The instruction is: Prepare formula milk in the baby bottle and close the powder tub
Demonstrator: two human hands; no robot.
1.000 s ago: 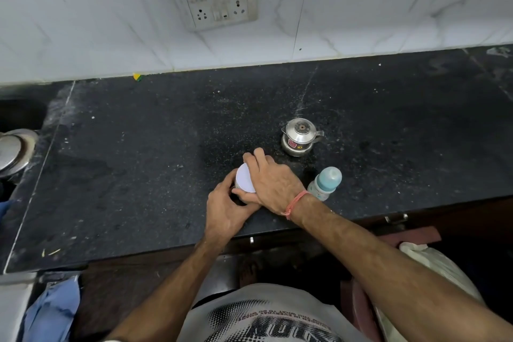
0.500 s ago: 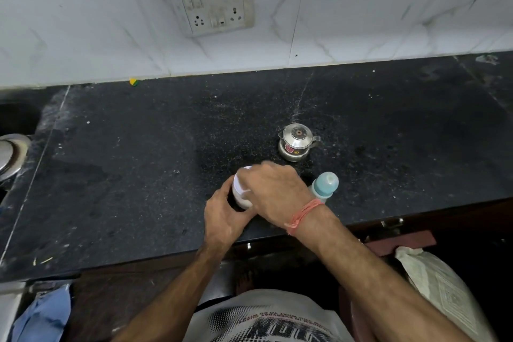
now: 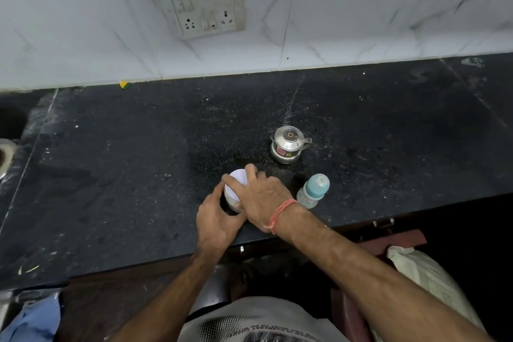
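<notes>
The powder tub (image 3: 231, 198) stands near the front edge of the black counter (image 3: 111, 180), with its white lid (image 3: 238, 176) on top. My right hand (image 3: 262, 197) covers the lid from the right, fingers curled over its rim. My left hand (image 3: 216, 221) grips the tub's body from the left and below. The baby bottle (image 3: 313, 191), clear with a pale blue cap on, stands upright just right of my right wrist. Most of the tub is hidden by both hands.
A small steel pot with a lid (image 3: 288, 144) stands behind the tub and bottle. A wall socket plate (image 3: 205, 5) hangs on the tiled wall. A steel vessel (image 3: 4, 153) sits at the far left edge. A white sack (image 3: 424, 277) lies below the counter at right.
My right hand has shifted round on the lid, its fingers now further over the left rim. The left hand keeps its grip on the tub. The camera tilted slightly.
</notes>
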